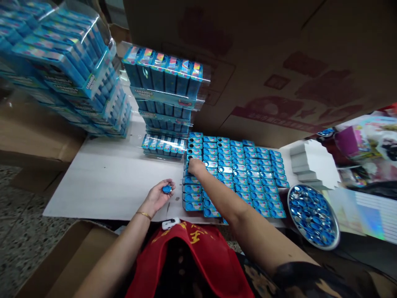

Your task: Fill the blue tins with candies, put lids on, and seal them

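Observation:
My left hand [159, 196] is palm up over the white tabletop [118, 182], its fingers curled around a small round blue piece [166, 189]. My right hand [196, 166] reaches to the left column of the rows of small blue boxes [239, 174]; its fingertips point down at a box and I cannot make out what, if anything, they hold. Dark round openings show in the boxes just beyond it. To the right, a round metal bowl [338, 240] holds several blue and silver round pieces [313, 215].
Clear-wrapped stacks of blue packs [164, 99] stand behind my hands, with more packs [71, 70] at the far left. A large cardboard box [248, 62] rises at the back. White stacked cards [313, 163] lie right of the rows. An open carton [68, 256] is below the table's left edge.

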The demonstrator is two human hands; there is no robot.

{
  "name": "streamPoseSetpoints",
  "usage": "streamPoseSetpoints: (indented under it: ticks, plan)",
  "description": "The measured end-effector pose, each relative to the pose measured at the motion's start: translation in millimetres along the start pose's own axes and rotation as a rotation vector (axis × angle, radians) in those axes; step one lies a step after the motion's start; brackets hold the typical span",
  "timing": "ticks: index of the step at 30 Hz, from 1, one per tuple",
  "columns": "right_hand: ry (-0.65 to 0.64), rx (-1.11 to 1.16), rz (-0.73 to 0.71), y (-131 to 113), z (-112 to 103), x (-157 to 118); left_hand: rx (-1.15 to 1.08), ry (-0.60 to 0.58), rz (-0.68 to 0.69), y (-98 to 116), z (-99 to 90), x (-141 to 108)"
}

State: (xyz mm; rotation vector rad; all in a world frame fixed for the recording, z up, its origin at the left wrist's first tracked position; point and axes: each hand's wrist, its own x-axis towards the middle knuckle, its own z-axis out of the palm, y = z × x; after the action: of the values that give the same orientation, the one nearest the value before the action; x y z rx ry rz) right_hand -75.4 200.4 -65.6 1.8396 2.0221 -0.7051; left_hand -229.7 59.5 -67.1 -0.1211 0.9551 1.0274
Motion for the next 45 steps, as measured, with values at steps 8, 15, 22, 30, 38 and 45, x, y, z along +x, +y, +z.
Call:
streamPoseSetpoints:
  ticks: [8,15,22,30,38,45]
  plan:
    - [0.17,0.161,-0.359,6,18,-63,-0.015,-0.026,-0.014,-4,18.2,9]
    - [0.129,0.576,-0.546,6,39,-75,-0.009,-0.104,-0.01,-17,34.4,18]
    - [0.174,0.704,-0.428,8,37,-73,0.215,-0.064,0.098,-18,34.7,17]
    - [0.014,1.049,-0.104,28,30,-46,0.207,0.014,0.155,-9,32.0,16]
    - [0.308,0.377,-0.09,27,-7,0,0.194,0.004,0.144,1,16.4,14]
    - [0.047,0.873,-0.121,26,-6,5,0.187,0.064,0.161,6,9.1,11]
